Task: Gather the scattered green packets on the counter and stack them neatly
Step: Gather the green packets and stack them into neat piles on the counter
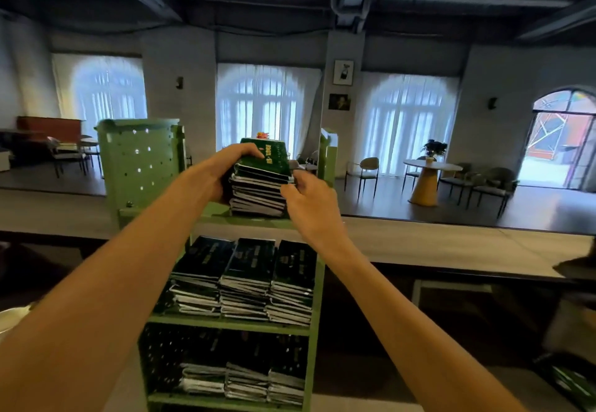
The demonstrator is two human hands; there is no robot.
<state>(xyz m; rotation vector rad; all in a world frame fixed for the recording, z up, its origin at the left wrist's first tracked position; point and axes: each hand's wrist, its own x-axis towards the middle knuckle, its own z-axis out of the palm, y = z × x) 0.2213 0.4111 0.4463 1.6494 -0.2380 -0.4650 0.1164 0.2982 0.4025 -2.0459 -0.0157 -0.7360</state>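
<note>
Gripped from both sides, left hand curled over its top and right hand pinching its right edge, a tall stack of green packets on the top shelf of a green rack, above lower shelves filled with more stacks, just beside a perforated green bin.

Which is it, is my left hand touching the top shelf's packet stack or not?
Touching. The head view shows the left hand wrapped round the stack of green packets, thumb lying across its top.
</note>
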